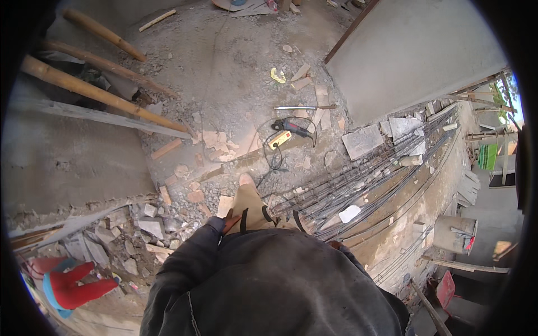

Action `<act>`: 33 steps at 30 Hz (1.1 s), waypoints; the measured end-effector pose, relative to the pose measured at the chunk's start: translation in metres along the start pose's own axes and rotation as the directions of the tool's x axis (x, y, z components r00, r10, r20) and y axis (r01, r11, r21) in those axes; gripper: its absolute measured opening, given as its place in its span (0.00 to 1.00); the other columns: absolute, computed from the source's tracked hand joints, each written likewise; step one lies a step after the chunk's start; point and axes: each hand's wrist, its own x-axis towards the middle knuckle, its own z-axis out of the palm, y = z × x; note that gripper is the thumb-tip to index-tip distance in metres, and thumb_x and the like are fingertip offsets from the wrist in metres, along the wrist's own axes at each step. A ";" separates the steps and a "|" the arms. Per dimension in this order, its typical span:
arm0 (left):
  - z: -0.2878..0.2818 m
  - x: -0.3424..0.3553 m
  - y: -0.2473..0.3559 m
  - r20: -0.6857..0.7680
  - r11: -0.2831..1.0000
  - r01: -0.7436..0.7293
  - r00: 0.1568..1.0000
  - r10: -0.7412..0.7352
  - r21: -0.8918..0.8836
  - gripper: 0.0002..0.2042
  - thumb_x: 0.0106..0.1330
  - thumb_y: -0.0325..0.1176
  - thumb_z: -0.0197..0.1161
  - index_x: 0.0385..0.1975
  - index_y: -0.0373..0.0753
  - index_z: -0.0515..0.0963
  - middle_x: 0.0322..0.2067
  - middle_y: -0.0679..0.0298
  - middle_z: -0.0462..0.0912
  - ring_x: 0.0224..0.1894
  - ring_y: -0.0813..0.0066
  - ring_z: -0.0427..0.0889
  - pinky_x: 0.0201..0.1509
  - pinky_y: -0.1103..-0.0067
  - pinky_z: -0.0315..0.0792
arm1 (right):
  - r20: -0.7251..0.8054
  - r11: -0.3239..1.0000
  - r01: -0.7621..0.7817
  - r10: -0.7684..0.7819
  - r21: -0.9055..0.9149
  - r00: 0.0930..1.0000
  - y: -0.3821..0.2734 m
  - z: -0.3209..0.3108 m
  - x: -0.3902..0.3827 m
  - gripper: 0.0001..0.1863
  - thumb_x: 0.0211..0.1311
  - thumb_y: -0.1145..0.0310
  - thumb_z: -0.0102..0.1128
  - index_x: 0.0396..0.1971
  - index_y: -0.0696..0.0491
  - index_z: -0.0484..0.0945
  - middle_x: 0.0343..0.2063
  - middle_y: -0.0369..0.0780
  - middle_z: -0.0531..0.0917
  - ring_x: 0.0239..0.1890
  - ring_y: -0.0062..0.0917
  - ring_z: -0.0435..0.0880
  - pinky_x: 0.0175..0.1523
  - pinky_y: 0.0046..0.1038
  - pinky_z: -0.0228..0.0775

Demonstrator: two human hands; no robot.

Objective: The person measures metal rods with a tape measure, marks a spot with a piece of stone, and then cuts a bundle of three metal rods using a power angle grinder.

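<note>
My left hand point(231, 223) hangs low against the side of my tan trouser leg point(246, 204); its fingers are too small and dark to make out. Only a sliver of my right hand point(335, 245) shows beyond my dark top, its fingers hidden. On the rubble-strewn ground ahead lies a dark angle grinder point(293, 128) with a black cable looping around it. Beside it sits a yellow power strip point(279, 140) with a plug in it. A long thin bar point(305, 107) lies just beyond the grinder.
Long steel rebars point(386, 173) stretch along the right, with broken slabs point(362, 141) beside them. Wooden poles point(106, 92) lean at the left. Rubble point(151, 227) lies at the lower left, near a person in red point(78, 285). A grey wall point(414, 50) stands at the far right.
</note>
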 end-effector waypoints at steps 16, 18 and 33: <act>-0.009 0.078 0.221 -0.147 0.894 0.420 0.905 -0.400 0.155 0.34 0.52 0.58 0.51 0.56 0.46 0.60 0.57 0.46 0.57 0.54 0.47 0.63 0.57 0.63 0.59 | 0.068 0.933 -0.335 0.346 -0.135 0.936 -0.275 -0.239 0.188 0.17 0.52 0.64 0.55 0.42 0.52 0.71 0.30 0.39 0.78 0.27 0.26 0.77 0.29 0.31 0.71; -0.012 0.096 0.225 -0.210 0.870 0.491 0.848 -0.487 -0.035 0.32 0.52 0.57 0.51 0.56 0.46 0.61 0.57 0.47 0.58 0.55 0.49 0.62 0.57 0.63 0.58 | 0.192 0.956 -0.246 0.275 -0.163 0.942 -0.310 -0.258 0.242 0.14 0.52 0.65 0.55 0.39 0.52 0.72 0.27 0.39 0.78 0.26 0.26 0.77 0.27 0.30 0.70; 0.186 0.270 0.179 -0.101 0.553 0.828 0.544 -0.833 -0.095 0.51 0.42 0.55 0.62 0.62 0.49 0.35 0.57 0.34 0.41 0.56 0.36 0.55 0.56 0.57 0.60 | 0.108 0.654 0.041 0.062 -0.756 0.992 -0.269 -0.237 0.695 0.30 0.41 0.61 0.63 0.48 0.52 0.67 0.36 0.44 0.79 0.40 0.33 0.77 0.45 0.30 0.68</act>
